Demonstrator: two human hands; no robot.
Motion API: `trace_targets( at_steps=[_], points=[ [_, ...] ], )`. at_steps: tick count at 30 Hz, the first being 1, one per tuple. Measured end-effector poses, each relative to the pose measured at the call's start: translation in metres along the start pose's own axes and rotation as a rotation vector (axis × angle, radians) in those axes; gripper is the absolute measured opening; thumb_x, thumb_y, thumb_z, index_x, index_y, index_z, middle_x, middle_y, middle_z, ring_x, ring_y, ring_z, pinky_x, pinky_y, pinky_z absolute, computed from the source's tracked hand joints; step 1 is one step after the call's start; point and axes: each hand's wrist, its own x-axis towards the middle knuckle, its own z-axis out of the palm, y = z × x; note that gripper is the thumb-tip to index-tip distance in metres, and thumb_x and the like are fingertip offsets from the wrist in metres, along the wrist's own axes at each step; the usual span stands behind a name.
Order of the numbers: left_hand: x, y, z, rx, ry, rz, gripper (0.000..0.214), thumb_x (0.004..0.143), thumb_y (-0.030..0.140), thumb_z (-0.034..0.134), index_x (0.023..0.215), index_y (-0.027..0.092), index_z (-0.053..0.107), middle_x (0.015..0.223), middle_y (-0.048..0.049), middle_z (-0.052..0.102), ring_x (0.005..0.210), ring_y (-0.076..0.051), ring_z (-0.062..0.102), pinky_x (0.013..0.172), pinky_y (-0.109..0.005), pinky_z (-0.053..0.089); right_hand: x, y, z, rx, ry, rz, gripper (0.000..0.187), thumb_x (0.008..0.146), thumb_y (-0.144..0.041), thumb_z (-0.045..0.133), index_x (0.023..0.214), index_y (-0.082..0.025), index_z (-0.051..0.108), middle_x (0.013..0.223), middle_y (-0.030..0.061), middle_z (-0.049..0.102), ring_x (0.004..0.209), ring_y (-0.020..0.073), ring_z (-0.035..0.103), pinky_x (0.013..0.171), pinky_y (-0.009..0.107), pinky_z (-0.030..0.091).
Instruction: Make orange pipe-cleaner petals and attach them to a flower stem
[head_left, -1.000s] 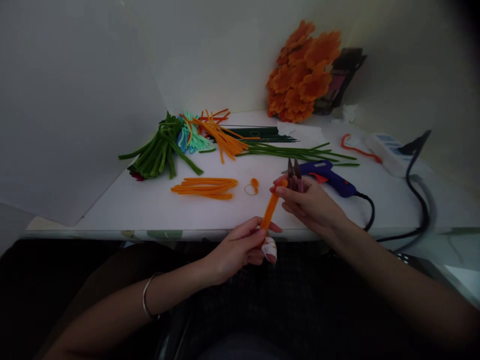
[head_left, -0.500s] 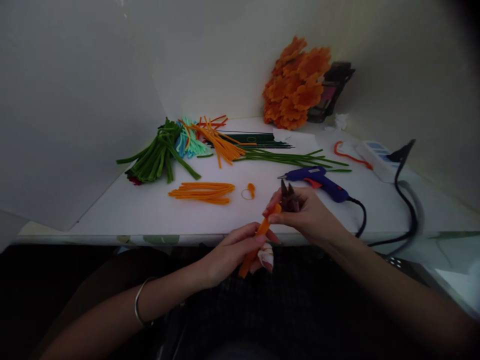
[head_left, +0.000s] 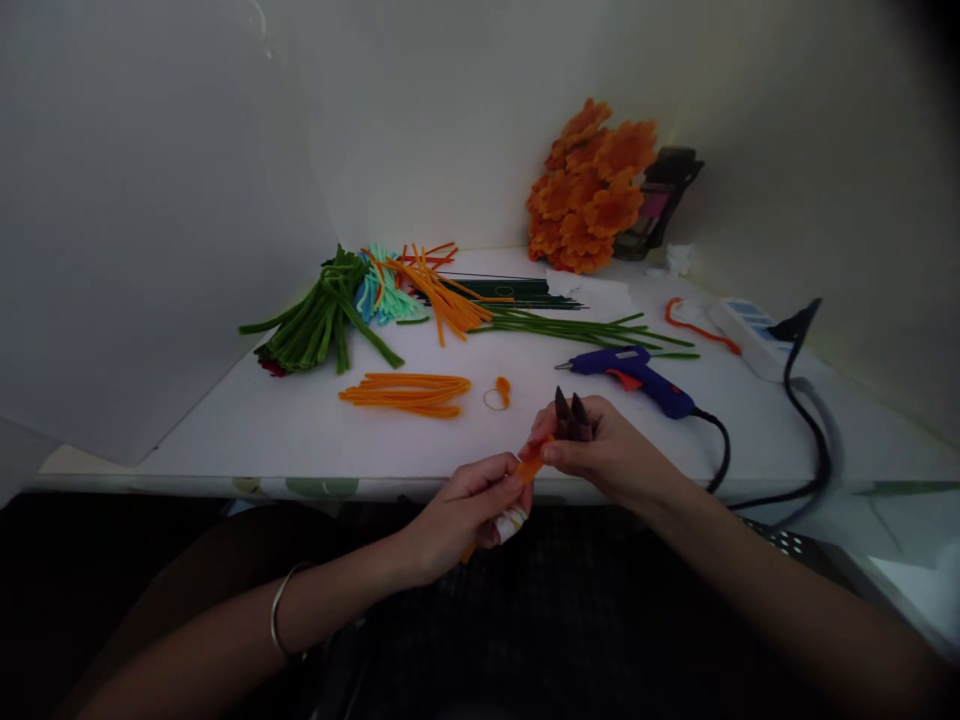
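Left of and beyond the grip, orange stems lie flat. A left hand pinches an orange strip slanting up and rightward between both hands, touching each; the right hand grips its upper end, pliers in its fingers. Just beyond it sits a glue gun.

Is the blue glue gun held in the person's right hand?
No: the glue gun lies on the white table, while the right hand holds dark-tipped pliers.
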Motion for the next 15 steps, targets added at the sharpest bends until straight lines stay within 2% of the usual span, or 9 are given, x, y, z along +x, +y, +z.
trace_targets(
  at_steps=[4, 8, 12, 15],
  points=[
    [0.0, -0.001, -0.001, -0.008, -0.059, 0.018, 0.032, 0.085, 0.043, 0.055, 0.07, 0.015, 0.051, 0.06, 0.0037, 0.04, 0.05, -0.006, 0.034, 0.045, -0.018, 0.024, -0.002, -0.002, 0.004, 0.038, 0.002, 0.018, 0.024, 0.048, -0.03, 0.086, 0.058, -0.018, 0.068, 0.053, -0.0014, 0.059, 0.05, 0.0085, 0.048, 0.048, 0.022, 0.034],
    [-0.002, 0.009, 0.001, -0.008, -0.111, -0.054, 0.032, 0.084, 0.046, 0.056, 0.077, 0.014, 0.055, 0.063, 0.0027, 0.044, 0.052, -0.006, 0.04, 0.047, -0.018, 0.027, -0.004, -0.006, 0.004, 0.043, 0.028, -0.007, 0.025, 0.047, -0.03, 0.086, 0.059, -0.018, 0.068, 0.055, -0.0008, 0.06, 0.051, 0.0093, 0.05, 0.048, 0.022, 0.037],
    [-0.007, 0.025, 0.005, 0.037, -0.103, -0.048, 0.036, 0.081, 0.049, 0.059, 0.092, 0.015, 0.06, 0.071, -0.0005, 0.052, 0.062, -0.01, 0.051, 0.053, -0.02, 0.035, -0.012, -0.023, -0.011, 0.013, 0.189, -0.114, 0.026, 0.051, -0.036, 0.085, 0.061, -0.02, 0.068, 0.058, 0.0013, 0.062, 0.05, 0.0099, 0.051, 0.042, 0.021, 0.035],
    [-0.012, 0.036, 0.01, 0.083, -0.051, -0.002, 0.038, 0.082, 0.05, 0.059, 0.098, 0.016, 0.06, 0.075, -0.0017, 0.054, 0.067, -0.012, 0.054, 0.057, -0.021, 0.039, -0.021, -0.042, -0.03, -0.024, 0.369, -0.317, 0.029, 0.046, -0.037, 0.087, 0.059, -0.022, 0.067, 0.054, -0.0011, 0.058, 0.051, 0.0115, 0.055, 0.044, 0.021, 0.041]
  ],
)
